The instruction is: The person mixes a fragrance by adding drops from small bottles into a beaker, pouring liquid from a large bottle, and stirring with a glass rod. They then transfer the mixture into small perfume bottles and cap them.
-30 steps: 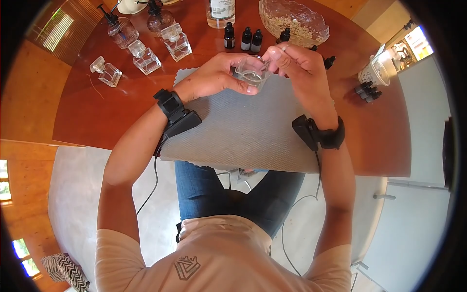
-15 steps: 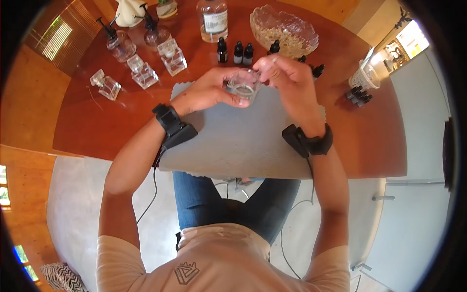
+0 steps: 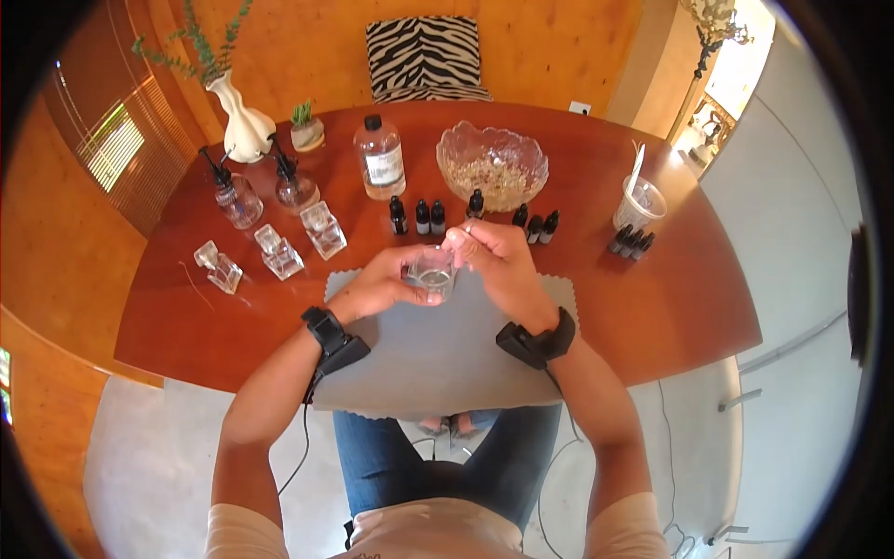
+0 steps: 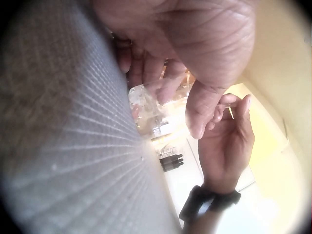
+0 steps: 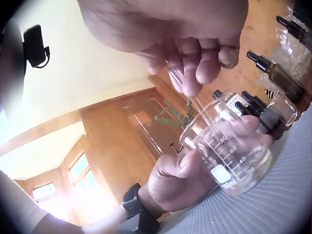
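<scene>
left hand (image 3: 382,284) grips the beaker (image 5: 229,155), mouth upward; right hand (image 3: 498,265) pinches a clear rod (image 5: 174,75) slanting toward it.

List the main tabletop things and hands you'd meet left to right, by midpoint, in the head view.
Three square clear glass bottles → left hand → clear cylindrical glass beaker → right hand → white tapered cup.

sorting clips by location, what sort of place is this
Probably a homely room serving as a small workspace: a vase of greenery stands beyond black-capped bottles and a graduated beaker.
</scene>
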Demonstrator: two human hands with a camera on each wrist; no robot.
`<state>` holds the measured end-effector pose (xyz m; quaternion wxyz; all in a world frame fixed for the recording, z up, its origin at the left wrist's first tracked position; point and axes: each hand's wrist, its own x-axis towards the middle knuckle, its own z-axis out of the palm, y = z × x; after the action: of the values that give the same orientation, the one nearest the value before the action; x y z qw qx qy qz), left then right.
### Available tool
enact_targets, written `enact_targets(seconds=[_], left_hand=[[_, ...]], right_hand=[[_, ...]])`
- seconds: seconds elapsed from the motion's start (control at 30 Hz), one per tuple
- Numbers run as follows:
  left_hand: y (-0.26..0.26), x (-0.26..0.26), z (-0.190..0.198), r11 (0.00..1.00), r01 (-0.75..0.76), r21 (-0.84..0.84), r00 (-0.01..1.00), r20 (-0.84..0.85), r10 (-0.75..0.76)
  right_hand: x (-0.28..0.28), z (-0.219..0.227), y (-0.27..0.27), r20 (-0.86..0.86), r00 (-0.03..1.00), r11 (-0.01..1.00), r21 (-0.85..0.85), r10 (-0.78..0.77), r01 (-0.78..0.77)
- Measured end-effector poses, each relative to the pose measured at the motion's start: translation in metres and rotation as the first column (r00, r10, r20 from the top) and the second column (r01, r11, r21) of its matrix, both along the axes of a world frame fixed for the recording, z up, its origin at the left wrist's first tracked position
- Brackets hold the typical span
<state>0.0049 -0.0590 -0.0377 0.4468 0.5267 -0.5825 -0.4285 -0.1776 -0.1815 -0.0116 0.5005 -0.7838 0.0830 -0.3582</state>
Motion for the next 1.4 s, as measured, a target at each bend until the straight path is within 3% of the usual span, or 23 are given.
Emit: enact_targets(seconds=[0.07,0.1,0.2,0.3,0.4,0.5,0.6,0.7,0.8,0.9,1.0,1.2,1.3,1.4], left_hand=[[-0.001,0.002,-0.005,0.999,-0.006,0.033,1.000,-0.018,0.007],[-0.001,0.001,-0.003,0.999,-0.013,0.036,1.000,-0.001,0.013],[0.001,0.000,0.000,0.999,-0.009,0.043,1.000,-0.017,0.010],[0.001,0.000,0.001,1.000,-0.005,0.028,1.000,-0.010,0.006],[0.003,-0.002,0.006,0.998,-0.009,0.054,1.000,-0.018,0.010],[0.003,-0.003,0.005,0.999,-0.015,0.040,0.999,-0.046,0.017],[0.003,-0.003,0.001,0.999,-0.021,0.027,0.999,-0.038,0.023],[0.002,-0.001,0.002,0.999,-0.004,0.054,0.999,-0.042,0.006],[0.003,-0.001,0.004,0.998,-0.002,0.061,0.999,-0.052,0.005],[0.002,-0.001,0.001,1.000,-0.001,0.031,0.999,-0.043,0.002],[0.002,0.000,-0.001,0.999,-0.002,0.034,0.999,-0.041,0.004],[0.002,-0.001,0.003,1.000,0.014,0.022,1.000,-0.017,-0.013],[0.002,0.000,0.003,0.999,0.016,0.030,1.000,-0.021,-0.015],[0.001,0.001,-0.003,1.000,-0.006,0.001,0.999,-0.032,0.006]], right_hand=[[0.003,-0.005,-0.003,0.059,0.997,0.992,-0.115,-0.042,0.049],[-0.001,-0.001,-0.003,-0.031,0.999,0.999,-0.049,0.017,-0.019],[-0.005,0.001,-0.003,-0.077,0.994,0.996,0.038,0.083,-0.081],[0.001,0.002,0.003,0.029,0.999,1.000,0.014,-0.021,0.020],[-0.002,0.001,-0.002,-0.044,0.996,0.997,-0.020,0.072,-0.073],[-0.005,0.004,0.000,-0.073,0.996,0.998,0.027,0.059,-0.057],[0.003,0.000,0.001,0.095,0.995,0.999,-0.033,-0.011,0.014],[-0.003,0.002,-0.002,-0.074,0.995,0.997,0.003,0.073,-0.073],[-0.003,0.000,-0.001,-0.055,0.996,0.997,0.050,0.068,-0.065],[0.007,-0.007,-0.003,0.101,0.995,0.994,-0.106,-0.016,0.027],[-0.003,-0.001,-0.003,-0.072,0.993,0.995,0.044,0.093,-0.090],[0.005,-0.006,-0.003,0.034,0.999,0.999,-0.042,0.024,-0.023],[-0.005,0.004,0.000,-0.100,0.989,0.991,0.095,0.106,-0.097],[-0.001,0.003,0.002,0.018,0.999,0.994,0.109,0.029,-0.031]])
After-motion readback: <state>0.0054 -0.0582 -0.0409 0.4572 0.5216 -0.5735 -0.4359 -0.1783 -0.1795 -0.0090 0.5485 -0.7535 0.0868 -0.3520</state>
